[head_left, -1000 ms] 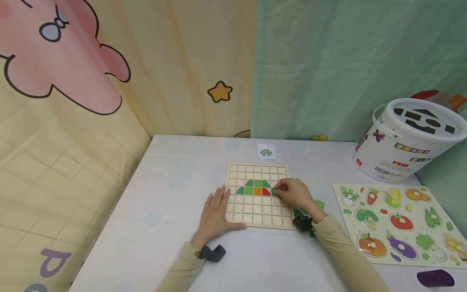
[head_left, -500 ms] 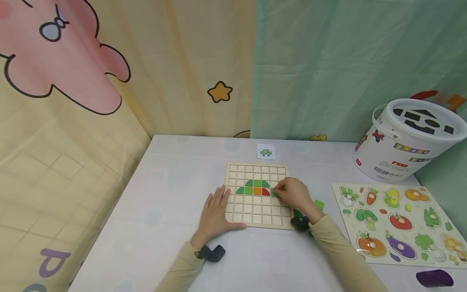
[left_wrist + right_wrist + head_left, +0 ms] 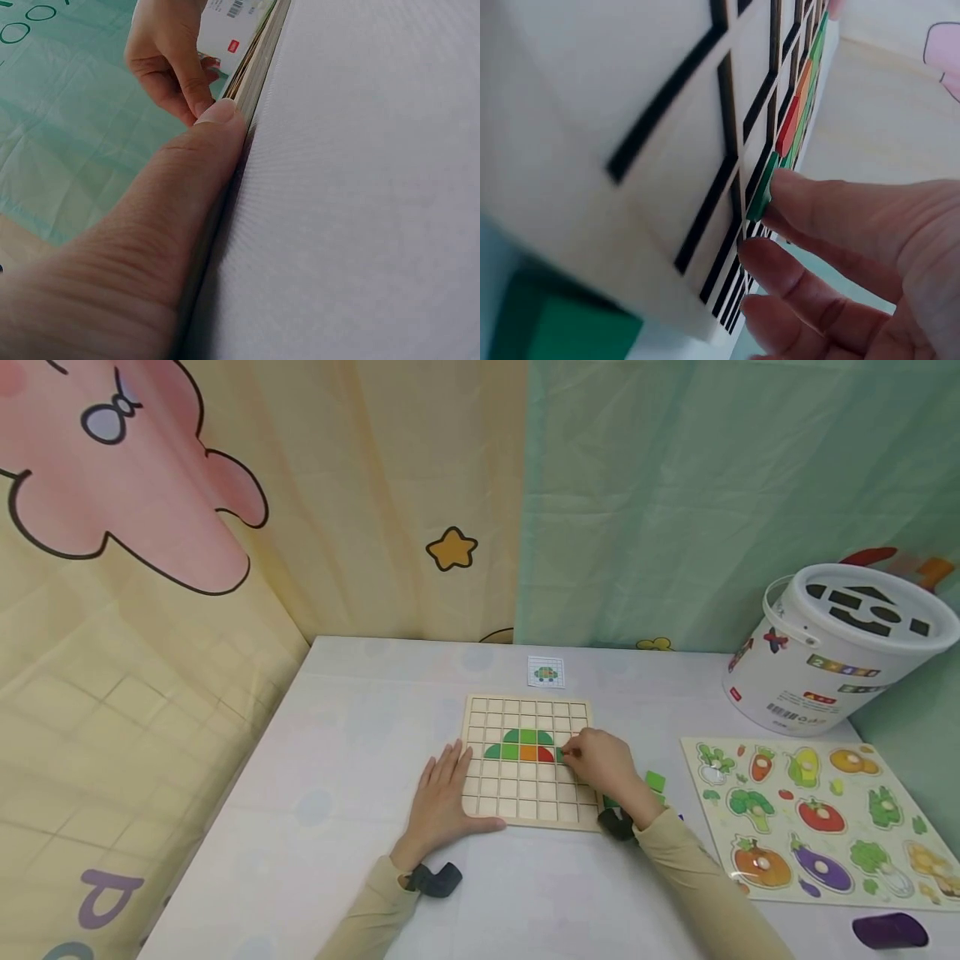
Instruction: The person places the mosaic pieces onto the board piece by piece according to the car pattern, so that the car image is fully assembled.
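Pastel curtains [image 3: 390, 493] back a white table [image 3: 360, 718] bearing a gridded board [image 3: 510, 789].

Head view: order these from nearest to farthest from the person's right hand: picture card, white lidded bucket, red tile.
1. Red tile: in the wooden grid board, left of the right hand.
2. Picture card: farther ahead, slightly left.
3. White lidded bucket: off to the right.
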A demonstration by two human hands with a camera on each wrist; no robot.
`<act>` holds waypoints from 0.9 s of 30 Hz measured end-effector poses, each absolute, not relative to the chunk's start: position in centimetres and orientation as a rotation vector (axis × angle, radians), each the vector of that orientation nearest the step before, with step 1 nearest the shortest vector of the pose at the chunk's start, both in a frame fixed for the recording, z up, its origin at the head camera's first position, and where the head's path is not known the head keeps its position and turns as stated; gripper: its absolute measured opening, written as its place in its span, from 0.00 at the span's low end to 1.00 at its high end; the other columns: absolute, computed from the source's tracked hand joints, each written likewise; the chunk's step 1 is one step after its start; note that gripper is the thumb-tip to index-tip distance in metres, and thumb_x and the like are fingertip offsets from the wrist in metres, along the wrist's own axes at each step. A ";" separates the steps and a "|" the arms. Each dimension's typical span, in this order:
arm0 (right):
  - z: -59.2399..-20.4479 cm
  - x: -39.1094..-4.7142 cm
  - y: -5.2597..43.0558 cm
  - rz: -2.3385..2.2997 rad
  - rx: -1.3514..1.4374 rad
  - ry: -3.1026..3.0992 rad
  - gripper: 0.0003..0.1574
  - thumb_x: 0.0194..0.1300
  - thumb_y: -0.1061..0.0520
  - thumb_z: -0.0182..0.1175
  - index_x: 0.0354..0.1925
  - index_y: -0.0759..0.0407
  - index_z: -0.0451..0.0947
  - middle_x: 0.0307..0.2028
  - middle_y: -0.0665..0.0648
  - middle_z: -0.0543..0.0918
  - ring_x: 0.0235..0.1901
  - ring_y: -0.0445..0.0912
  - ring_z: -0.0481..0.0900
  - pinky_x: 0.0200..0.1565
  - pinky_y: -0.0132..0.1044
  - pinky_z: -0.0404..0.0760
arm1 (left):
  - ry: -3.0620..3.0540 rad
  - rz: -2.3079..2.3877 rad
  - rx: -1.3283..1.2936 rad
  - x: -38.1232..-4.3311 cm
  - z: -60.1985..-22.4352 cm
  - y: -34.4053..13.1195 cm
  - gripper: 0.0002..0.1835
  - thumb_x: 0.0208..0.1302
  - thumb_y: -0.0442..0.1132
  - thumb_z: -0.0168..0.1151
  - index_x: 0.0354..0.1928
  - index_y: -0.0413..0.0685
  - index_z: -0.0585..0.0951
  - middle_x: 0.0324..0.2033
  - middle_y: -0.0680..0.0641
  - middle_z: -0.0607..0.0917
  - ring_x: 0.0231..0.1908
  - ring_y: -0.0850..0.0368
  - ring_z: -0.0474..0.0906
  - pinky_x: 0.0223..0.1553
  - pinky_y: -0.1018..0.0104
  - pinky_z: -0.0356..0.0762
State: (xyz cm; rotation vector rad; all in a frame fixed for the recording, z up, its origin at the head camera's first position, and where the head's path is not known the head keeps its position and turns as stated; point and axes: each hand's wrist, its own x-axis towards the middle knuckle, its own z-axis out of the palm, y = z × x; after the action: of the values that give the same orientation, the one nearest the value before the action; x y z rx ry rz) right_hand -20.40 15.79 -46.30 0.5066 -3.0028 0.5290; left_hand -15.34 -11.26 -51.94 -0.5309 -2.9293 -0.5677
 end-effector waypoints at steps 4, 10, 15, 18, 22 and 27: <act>-46.3 -19.9 16.7 0.624 0.613 -3.018 0.14 0.58 0.57 0.68 0.42 0.61 0.85 0.26 0.49 0.77 0.24 0.41 0.70 0.25 0.35 0.72 | -2.936 -0.559 -0.532 -15.3 -51.9 -11.3 0.66 0.38 0.77 0.62 0.72 0.41 0.54 0.72 0.41 0.51 0.71 0.48 0.42 0.69 0.51 0.39; -45.8 -18.8 19.9 0.805 0.708 -2.938 0.17 0.60 0.58 0.66 0.47 0.63 0.83 0.33 0.52 0.78 0.35 0.48 0.72 0.35 0.41 0.74 | -2.945 -0.571 -0.532 -15.4 -52.0 -11.2 0.66 0.38 0.77 0.62 0.73 0.42 0.54 0.72 0.42 0.50 0.71 0.48 0.41 0.69 0.51 0.38; -45.9 -17.9 23.1 0.829 0.563 -2.896 0.12 0.61 0.58 0.65 0.43 0.62 0.84 0.35 0.54 0.81 0.36 0.50 0.76 0.36 0.45 0.77 | -2.956 -0.557 -0.525 -15.4 -52.2 -11.2 0.66 0.38 0.79 0.61 0.73 0.43 0.53 0.73 0.42 0.49 0.71 0.49 0.40 0.69 0.52 0.38; -46.0 -17.3 24.7 0.834 0.470 -2.897 0.11 0.61 0.58 0.65 0.41 0.62 0.84 0.35 0.55 0.82 0.33 0.49 0.77 0.32 0.43 0.76 | -2.950 -0.559 -0.521 -15.4 -52.1 -11.3 0.66 0.38 0.78 0.61 0.73 0.43 0.53 0.73 0.42 0.49 0.71 0.49 0.41 0.69 0.52 0.38; -45.9 -16.3 26.2 0.820 0.322 -2.925 0.10 0.61 0.58 0.65 0.40 0.62 0.84 0.33 0.54 0.83 0.29 0.46 0.75 0.27 0.38 0.73 | -2.925 -0.563 -0.529 -15.4 -52.0 -11.3 0.66 0.38 0.78 0.62 0.72 0.42 0.55 0.72 0.41 0.51 0.71 0.47 0.42 0.68 0.50 0.40; -46.4 -15.1 26.9 0.819 0.263 -2.949 0.08 0.58 0.58 0.67 0.37 0.60 0.85 0.28 0.50 0.82 0.23 0.43 0.70 0.23 0.36 0.69 | -2.916 -0.563 -0.541 -15.5 -52.1 -11.3 0.65 0.38 0.78 0.61 0.72 0.41 0.56 0.72 0.40 0.52 0.71 0.46 0.43 0.68 0.49 0.41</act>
State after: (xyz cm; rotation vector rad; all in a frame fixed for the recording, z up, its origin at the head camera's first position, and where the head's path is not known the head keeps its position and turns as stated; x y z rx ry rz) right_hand -15.09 26.93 -46.39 0.2633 -2.9490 0.8189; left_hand -15.52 -11.30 -52.15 -0.5406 -2.9155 -0.5634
